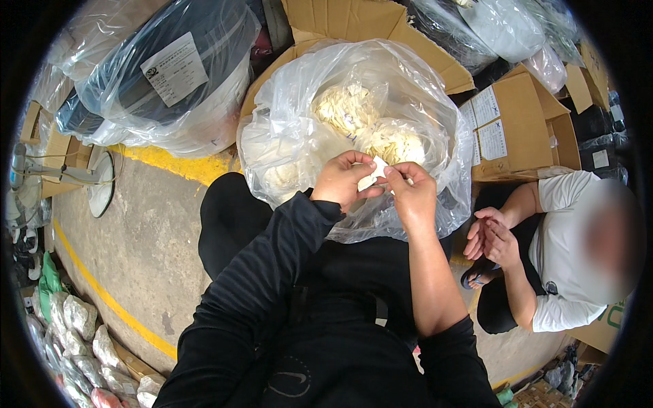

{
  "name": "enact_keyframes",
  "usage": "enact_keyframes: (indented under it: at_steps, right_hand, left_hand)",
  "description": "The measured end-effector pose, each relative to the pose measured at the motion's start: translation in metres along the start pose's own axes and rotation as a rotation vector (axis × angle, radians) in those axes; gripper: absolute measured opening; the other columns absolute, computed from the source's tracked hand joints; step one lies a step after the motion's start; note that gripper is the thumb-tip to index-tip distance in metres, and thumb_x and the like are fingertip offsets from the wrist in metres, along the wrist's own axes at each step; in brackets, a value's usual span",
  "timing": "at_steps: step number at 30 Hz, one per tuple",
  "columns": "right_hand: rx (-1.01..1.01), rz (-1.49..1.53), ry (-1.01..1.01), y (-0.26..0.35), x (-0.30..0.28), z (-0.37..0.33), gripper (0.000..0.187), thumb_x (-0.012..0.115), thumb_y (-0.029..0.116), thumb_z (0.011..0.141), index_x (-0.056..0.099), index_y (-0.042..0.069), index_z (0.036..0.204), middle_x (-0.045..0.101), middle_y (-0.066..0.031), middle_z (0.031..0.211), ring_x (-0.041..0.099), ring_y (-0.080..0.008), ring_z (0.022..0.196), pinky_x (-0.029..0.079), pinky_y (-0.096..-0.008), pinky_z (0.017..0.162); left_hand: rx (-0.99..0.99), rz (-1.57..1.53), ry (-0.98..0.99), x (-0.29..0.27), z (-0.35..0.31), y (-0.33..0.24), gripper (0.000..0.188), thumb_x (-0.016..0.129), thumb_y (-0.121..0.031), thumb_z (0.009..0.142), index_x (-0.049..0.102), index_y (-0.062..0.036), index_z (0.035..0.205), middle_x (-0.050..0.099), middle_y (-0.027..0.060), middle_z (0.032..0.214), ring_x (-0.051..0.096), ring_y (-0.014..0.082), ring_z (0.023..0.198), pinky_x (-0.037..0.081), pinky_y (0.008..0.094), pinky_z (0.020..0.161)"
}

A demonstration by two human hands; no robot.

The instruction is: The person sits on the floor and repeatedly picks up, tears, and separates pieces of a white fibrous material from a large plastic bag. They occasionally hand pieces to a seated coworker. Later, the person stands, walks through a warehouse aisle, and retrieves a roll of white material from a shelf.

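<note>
Between my two hands is a small flat cream-white piece (pixel 373 175), pinched by the fingers of both. My left hand (pixel 343 180) comes from a black sleeve and grips the piece's left side. My right hand (pixel 413 194), its forearm bare, holds the right side with thumb and fingertips. Both hands are over a large clear plastic bag (pixel 286 102) set in an open cardboard box (pixel 340 17). Inside lie smaller clear bags of cream-coloured pieces (pixel 347 112), with another such bag (pixel 398 143) just beyond my hands. The exact kind of piece cannot be made out.
At my right sits a person in a white shirt (pixel 568 224), hands together. Behind them stands an open carton (pixel 517 122). Large wrapped bundles (pixel 163 75) lie at the back left, near a round-based stand (pixel 102 183). Packed bags (pixel 81 319) line the lower left.
</note>
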State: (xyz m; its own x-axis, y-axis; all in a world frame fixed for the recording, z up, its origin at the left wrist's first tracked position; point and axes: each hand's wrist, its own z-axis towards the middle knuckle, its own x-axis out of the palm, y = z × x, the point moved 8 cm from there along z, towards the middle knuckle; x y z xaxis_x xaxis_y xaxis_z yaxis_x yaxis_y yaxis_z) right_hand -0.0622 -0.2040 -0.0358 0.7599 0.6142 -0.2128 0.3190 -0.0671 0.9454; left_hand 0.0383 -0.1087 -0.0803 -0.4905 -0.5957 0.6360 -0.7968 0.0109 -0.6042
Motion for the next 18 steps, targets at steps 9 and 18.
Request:
enact_keyframes:
  at_steps: [9, 18]
  right_hand:
    - [-0.086, 0.055, -0.034, -0.01, 0.003, 0.005, 0.016, 0.069, 0.011, 0.088, 0.064, -0.003, 0.093, 0.067, -0.0082, 0.075, 0.061, -0.0108, 0.068, 0.047, -0.0248, 0.061]
    - [0.115, -0.069, 0.327, 0.025, -0.005, 0.002, 0.015, 0.069, 0.014, 0.086, 0.067, 0.0, 0.088, 0.062, -0.0027, 0.071, 0.055, -0.0085, 0.062, 0.04, -0.0236, 0.054]
  left_hand:
    - [-0.028, -0.052, 0.026, -0.002, 0.002, 0.004, 0.013, 0.057, -0.008, 0.095, 0.052, -0.0022, 0.106, 0.061, 0.0139, 0.105, 0.067, 0.0274, 0.092, 0.06, 0.0398, 0.077]
    - [-0.246, 0.361, 0.161, 0.005, -0.006, -0.003, 0.062, 0.033, -0.054, 0.099, 0.053, 0.0035, 0.109, 0.067, 0.02, 0.096, 0.07, 0.0324, 0.083, 0.06, 0.0398, 0.066]
